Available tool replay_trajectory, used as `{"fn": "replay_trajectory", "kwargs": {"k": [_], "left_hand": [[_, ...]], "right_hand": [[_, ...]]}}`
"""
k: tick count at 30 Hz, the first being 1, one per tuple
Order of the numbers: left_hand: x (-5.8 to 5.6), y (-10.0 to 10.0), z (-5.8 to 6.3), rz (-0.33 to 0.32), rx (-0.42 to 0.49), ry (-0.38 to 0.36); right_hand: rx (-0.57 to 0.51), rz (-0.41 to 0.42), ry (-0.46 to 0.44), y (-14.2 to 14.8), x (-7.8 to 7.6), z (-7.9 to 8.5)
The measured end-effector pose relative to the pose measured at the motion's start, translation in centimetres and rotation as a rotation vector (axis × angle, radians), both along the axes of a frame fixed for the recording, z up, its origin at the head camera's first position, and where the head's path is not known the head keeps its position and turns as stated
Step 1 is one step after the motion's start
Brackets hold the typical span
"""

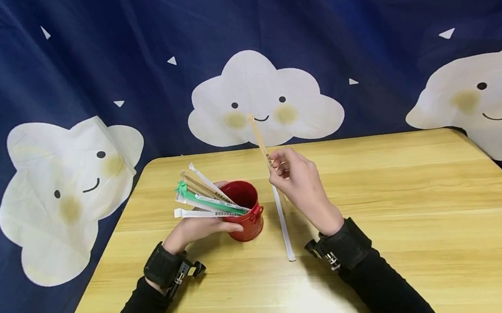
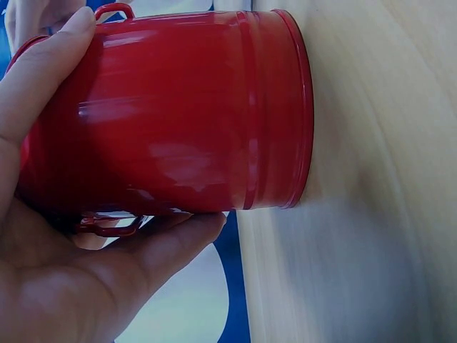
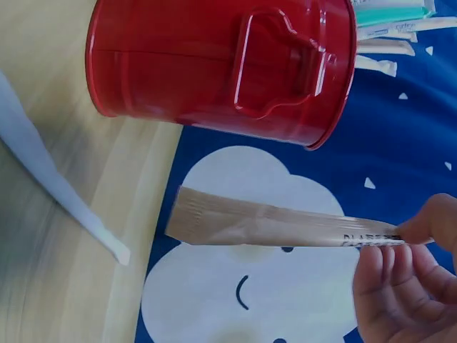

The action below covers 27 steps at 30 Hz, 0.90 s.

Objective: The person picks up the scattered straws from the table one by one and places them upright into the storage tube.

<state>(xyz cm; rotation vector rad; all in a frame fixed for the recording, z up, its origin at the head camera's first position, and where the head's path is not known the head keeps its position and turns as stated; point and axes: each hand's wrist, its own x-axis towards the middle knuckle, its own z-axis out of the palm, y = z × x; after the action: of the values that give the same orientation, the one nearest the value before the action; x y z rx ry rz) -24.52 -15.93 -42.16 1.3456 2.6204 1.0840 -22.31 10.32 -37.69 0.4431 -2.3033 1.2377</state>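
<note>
A small red metal bucket [image 1: 249, 232] with side handles is gripped by my left hand [image 1: 201, 228], thumb and fingers around its wall in the left wrist view. Several paper-wrapped straws lean out of its mouth to the left: white ones [image 1: 197, 213], a green one [image 1: 210, 203] and brown ones [image 1: 196, 183]. To the right of the bucket, my right hand [image 1: 299, 177] pinches a brown paper-wrapped straw [image 3: 278, 225] with dark print on it, tilted and raised above the table. A white wrapped straw [image 1: 283, 227] lies on the table below that hand.
The wooden table [image 1: 422, 210] ends at a back edge against a dark blue curtain [image 1: 143, 45] with smiling white clouds and small triangles. Black straps with small cameras [image 1: 345, 246] sit on both wrists.
</note>
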Motion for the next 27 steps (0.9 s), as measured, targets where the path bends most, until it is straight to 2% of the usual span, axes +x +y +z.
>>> {"fn": "replay_trajectory", "kwargs": {"k": [2, 4, 5, 9, 11, 13, 16, 17, 20, 22, 24, 27], "left_hand": [[0.0, -0.1, 0.0, 0.005, -0.070, 0.109], [0.0, -0.1, 0.0, 0.006, -0.078, 0.121], [0.0, -0.1, 0.0, 0.007, -0.076, 0.116], [0.0, 0.0, 0.0, 0.010, 0.042, -0.075], [0.0, 0.0, 0.0, 0.005, 0.055, -0.094], [0.0, 0.0, 0.0, -0.004, 0.059, -0.096], [0.0, 0.0, 0.2, -0.005, -0.025, 0.031], [0.0, 0.0, 0.2, -0.005, -0.040, 0.053], [0.0, 0.0, 0.2, 0.002, -0.034, 0.030], [0.0, 0.0, 0.1, 0.001, 0.029, -0.072], [-0.1, 0.0, 0.0, 0.000, 0.072, -0.130], [-0.1, 0.0, 0.0, -0.004, 0.016, -0.032]], "right_hand": [[-0.025, 0.021, 0.030, -0.2, 0.2, 0.2], [-0.055, 0.038, 0.066, -0.3, 0.4, 0.3], [-0.075, 0.049, 0.089, -0.4, 0.6, 0.4], [-0.164, 0.104, 0.200, -0.8, 1.1, 0.7], [-0.206, 0.134, 0.250, -1.1, 1.4, 0.8], [-0.235, 0.156, 0.291, -1.3, 1.6, 1.0], [-0.277, 0.192, 0.336, -1.6, 1.8, 1.1], [-0.287, 0.206, 0.347, -1.7, 1.9, 1.1], [-0.305, 0.249, 0.374, -2.1, 1.9, 0.9], [-0.301, 0.269, 0.385, -2.4, 1.9, 0.6], [-0.294, 0.274, 0.396, -2.7, 1.9, 0.3], [-0.294, 0.280, 0.408, -3.0, 1.9, 0.0]]}}
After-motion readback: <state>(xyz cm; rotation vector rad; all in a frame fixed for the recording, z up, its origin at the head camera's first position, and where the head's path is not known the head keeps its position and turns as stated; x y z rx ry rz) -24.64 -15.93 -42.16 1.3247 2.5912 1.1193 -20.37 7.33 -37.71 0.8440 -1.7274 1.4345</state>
